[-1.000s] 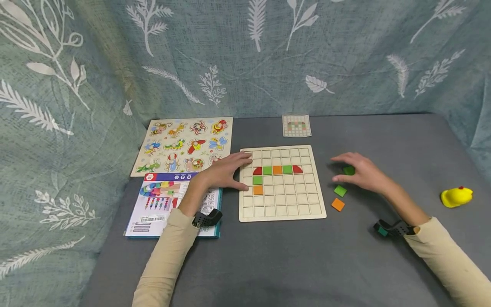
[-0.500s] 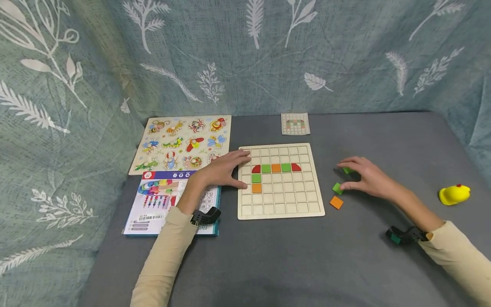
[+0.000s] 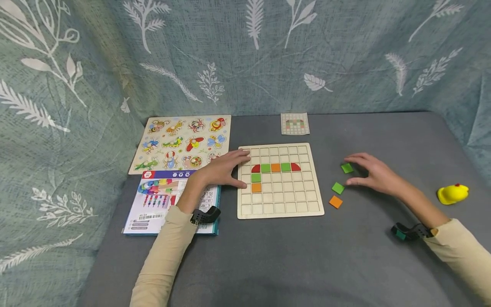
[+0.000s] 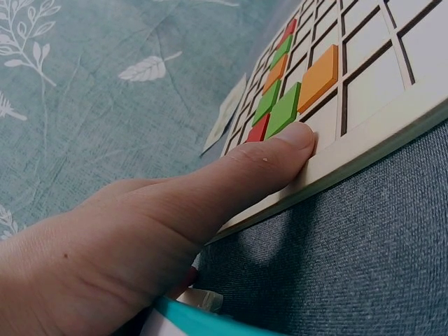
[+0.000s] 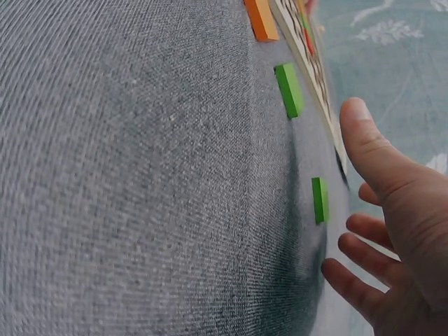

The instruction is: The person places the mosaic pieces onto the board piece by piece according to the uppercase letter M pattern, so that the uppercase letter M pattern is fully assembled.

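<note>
A wooden grid board [image 3: 281, 209] lies at the middle of the table, with red, green and orange pieces in its cells. My left hand [image 3: 222, 170] rests at its left edge, thumb and fingers spread. In the left wrist view the thumb [image 4: 266, 157] presses on the board's rim, close to a green square [image 4: 283, 110] and an orange square [image 4: 318, 77]. Right of the board, my right hand [image 3: 372, 172] hovers with fingers apart and holds nothing. Its fingertips are near two loose green squares, the farther one [image 3: 347, 168] and the nearer one [image 3: 338, 188]. An orange square [image 3: 335, 202] lies just below them.
A small pattern card [image 3: 295, 124] lies behind the board. On the left are an insect picture board [image 3: 184, 143] and a boxed toy set [image 3: 153, 213], partly under my left arm. A yellow rubber duck [image 3: 453, 194] sits at the far right.
My right hand has drawn back to the right, uncovering the farther green square. The nearer green square has shifted slightly. The left hand stays on the board's edge.
</note>
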`<state>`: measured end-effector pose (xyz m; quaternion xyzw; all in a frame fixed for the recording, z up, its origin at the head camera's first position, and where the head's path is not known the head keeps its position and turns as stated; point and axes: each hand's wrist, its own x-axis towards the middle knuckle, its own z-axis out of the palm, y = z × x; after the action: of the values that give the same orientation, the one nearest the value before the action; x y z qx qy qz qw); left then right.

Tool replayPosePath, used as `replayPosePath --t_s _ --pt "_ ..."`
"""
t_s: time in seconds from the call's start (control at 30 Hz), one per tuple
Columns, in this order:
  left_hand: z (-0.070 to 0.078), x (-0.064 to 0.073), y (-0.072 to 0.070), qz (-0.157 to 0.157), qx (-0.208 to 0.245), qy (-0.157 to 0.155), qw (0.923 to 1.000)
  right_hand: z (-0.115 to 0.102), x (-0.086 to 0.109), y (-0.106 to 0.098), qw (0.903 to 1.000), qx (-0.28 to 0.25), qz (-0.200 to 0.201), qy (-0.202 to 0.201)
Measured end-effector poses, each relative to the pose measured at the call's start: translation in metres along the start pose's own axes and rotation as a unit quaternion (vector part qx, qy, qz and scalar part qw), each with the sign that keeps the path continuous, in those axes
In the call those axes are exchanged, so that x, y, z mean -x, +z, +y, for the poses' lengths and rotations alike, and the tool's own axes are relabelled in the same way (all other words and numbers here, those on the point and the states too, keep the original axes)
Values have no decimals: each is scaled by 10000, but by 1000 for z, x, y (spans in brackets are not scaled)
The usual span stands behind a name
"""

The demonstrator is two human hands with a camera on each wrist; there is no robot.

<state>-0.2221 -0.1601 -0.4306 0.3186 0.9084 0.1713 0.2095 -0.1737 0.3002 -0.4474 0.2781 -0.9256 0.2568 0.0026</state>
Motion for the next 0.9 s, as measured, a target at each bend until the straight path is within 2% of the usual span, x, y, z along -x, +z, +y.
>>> replayPosePath --t_s 0.13,0.37,0.9 --pt "0 0 0 -4 37 1 10000 2 0 -1 10000 -3 -9 83" --pt "-1 0 -1 -30 51 3 10000 2 -4 1 9997 231 98 -36" --pt "0 0 -1 -21 42 46 10000 3 -8 3 9995 301 -92 -41"
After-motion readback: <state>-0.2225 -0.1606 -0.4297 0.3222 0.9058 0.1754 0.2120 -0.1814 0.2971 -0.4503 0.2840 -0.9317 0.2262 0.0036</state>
